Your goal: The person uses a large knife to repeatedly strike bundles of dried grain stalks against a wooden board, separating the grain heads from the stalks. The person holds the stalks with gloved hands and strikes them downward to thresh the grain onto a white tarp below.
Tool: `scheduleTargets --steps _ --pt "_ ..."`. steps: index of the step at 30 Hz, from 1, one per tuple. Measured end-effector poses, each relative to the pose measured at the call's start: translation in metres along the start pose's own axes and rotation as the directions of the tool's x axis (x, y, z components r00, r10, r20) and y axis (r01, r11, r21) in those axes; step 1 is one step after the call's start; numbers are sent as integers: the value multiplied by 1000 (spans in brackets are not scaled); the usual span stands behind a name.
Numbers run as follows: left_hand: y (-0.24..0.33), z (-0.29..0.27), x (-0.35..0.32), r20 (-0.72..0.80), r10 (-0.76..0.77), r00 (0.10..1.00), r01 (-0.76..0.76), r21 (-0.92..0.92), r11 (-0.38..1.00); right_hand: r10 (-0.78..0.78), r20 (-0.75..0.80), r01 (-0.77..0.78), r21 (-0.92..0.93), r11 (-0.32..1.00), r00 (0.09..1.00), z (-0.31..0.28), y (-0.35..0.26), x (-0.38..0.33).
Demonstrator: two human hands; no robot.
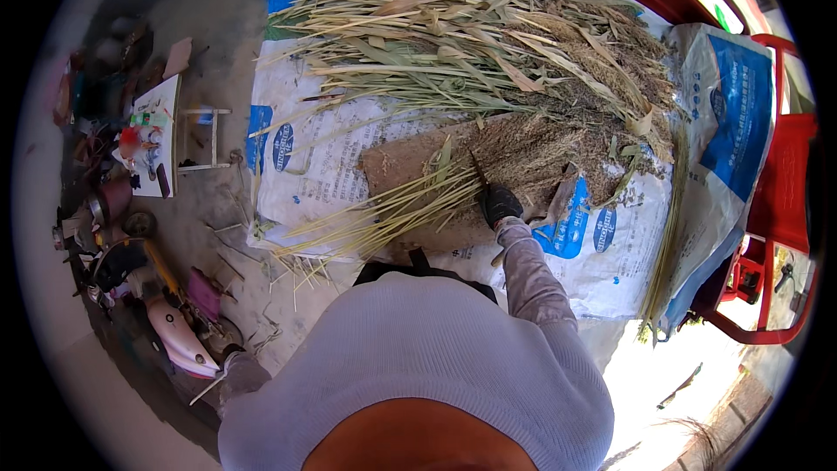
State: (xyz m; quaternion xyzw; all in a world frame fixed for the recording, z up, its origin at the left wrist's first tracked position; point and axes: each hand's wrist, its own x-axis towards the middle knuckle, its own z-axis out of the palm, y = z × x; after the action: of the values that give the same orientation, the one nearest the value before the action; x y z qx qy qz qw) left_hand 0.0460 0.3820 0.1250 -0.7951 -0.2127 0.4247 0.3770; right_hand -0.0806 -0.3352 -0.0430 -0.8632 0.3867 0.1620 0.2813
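My right hand (501,205), in a dark glove, is closed round a knife (479,171). Its narrow dark blade points away from me, over dry stalks with seed heads. Left of the blade, a loose bunch of pale stalks (401,209) fans over a brown board (381,167). Brownish seed heads (540,153) lie just beyond my right hand. Down at the lower left, my left hand (232,351), also dark-gloved, hangs away from the pile. A pale stick shows beside that wrist; the fingers are too small and hidden to read.
A thick heap of long stalks (436,35) covers the far part of the white and blue sacks (323,161). Red metal framing (785,183) stands at the right. On the left are a pink-and-yellow scooter (174,331) and a small white table (157,135). Stalk scraps litter the floor.
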Motion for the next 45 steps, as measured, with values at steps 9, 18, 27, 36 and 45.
scheduleTargets --steps 9,18,27,36,45 --pt "200 -228 -22 -869 90 487 -539 -218 814 90 77 -90 -12 996 993 -11 -11 -7" --pt "460 -438 -190 -866 473 -164 -769 412 489 44 28 -44 11 999 999 -1 2 -5" --pt "408 -369 -181 -756 640 -136 -863 407 299 90 53 -93 71 993 995 2 2 -6" --pt "289 -172 -204 -663 728 174 -984 -138 109 21 -26 -19 90 996 999 11 9 -1" --pt "253 -108 -153 -450 725 521 -721 -687 92 -22 103 -10 305 952 994 14 43 -40"
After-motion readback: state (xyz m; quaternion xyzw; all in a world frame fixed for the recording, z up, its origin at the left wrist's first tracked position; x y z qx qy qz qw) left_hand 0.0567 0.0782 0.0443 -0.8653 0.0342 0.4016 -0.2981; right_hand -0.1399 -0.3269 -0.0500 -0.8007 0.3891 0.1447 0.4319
